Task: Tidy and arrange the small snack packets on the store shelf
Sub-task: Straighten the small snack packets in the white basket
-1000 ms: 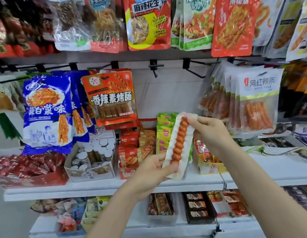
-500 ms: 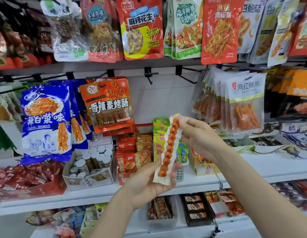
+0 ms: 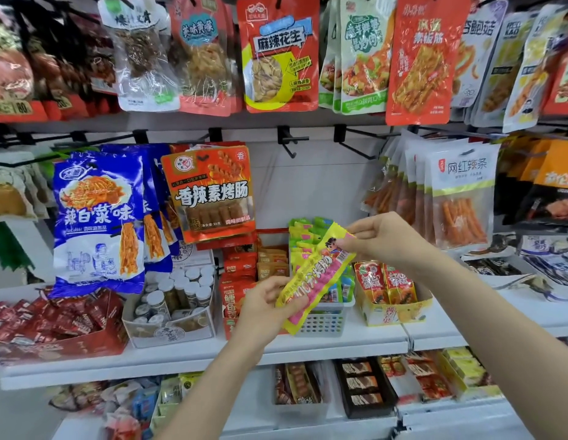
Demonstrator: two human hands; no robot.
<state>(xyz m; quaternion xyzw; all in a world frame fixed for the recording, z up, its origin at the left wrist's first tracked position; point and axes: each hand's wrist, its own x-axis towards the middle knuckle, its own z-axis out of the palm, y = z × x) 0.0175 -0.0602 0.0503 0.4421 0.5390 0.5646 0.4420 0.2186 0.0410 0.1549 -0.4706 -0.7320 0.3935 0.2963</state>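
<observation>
I hold a long yellow, green and pink snack packet [image 3: 314, 277] slanted in front of the shelf, its printed face toward me. My left hand [image 3: 265, 308] grips its lower end from the left. My right hand [image 3: 382, 239] pinches its upper end. Right behind the packet stands a white mesh basket [image 3: 321, 322] on the white shelf [image 3: 308, 344], filled with more packets of the same kind [image 3: 303, 238] standing upright.
Red boxes of small packets [image 3: 238, 281] stand left of the basket, a yellow box with red packets [image 3: 387, 290] to its right. A carton of small jars [image 3: 171, 300] sits further left. Large bags hang on hooks above; two hooks [image 3: 292, 142] are bare.
The packet has been turned over: its clear side with the orange sausage beads faced me before, now the printed yellow and pink side does. The view has moved closer and slightly left.
</observation>
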